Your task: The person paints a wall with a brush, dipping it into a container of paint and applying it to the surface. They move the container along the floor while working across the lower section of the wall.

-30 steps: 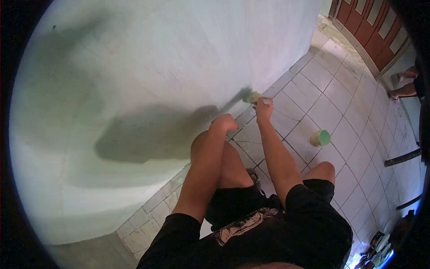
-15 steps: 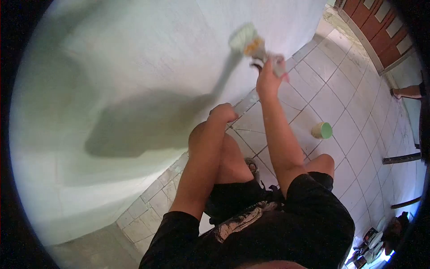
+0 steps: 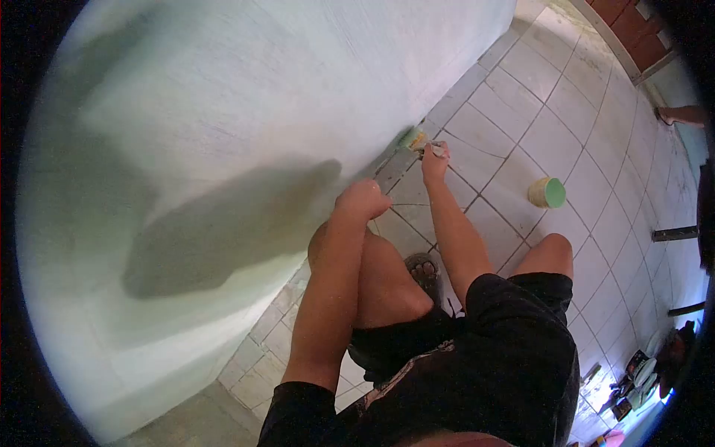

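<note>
My right hand [image 3: 436, 162] grips a paintbrush [image 3: 419, 140] by its handle. The pale green bristles touch the bottom of the wall [image 3: 275, 104], where it meets the floor tiles. My left hand [image 3: 363, 200] is curled into a loose fist beside my bent knee, close to the wall; nothing shows in it, though the undersides of its fingers are hidden. A small cup [image 3: 547, 193] with a light green inside stands on the floor to the right of my right forearm.
White floor tiles [image 3: 514, 160] stretch along the wall. At the far right are another person's foot [image 3: 665, 116] and dark furniture legs [image 3: 674, 234]. Assorted items [image 3: 637, 380] lie at the lower right. A reddish-brown door [image 3: 633, 33] is at the top right.
My right hand has brought the paintbrush down from higher on the wall to its base. My left hand stays near my knee. The view has shifted slightly.
</note>
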